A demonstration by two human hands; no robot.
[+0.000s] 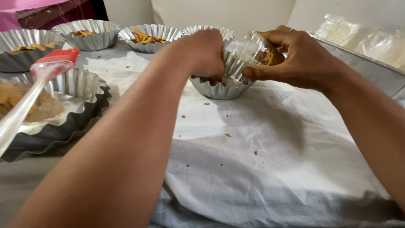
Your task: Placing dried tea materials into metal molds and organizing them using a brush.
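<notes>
A small fluted metal cup (219,89) stands on a white cloth (261,160) at the centre. My left hand (202,52) reaches down into the cup with its fingers bunched inside it. My right hand (297,57) grips the cup's right rim with the thumb and holds a clear plastic bag (253,48) with orange-brown snack pieces above the cup. What the left fingers pinch is hidden.
Several fluted metal cups with orange snack pieces (147,38) line the back. A stack of larger fluted trays (71,114) with brown crumbs sits at the left, with a red silicone brush (46,69) resting on it. A metal tray (367,67) with plastic bags stands at the right. Crumbs dot the cloth.
</notes>
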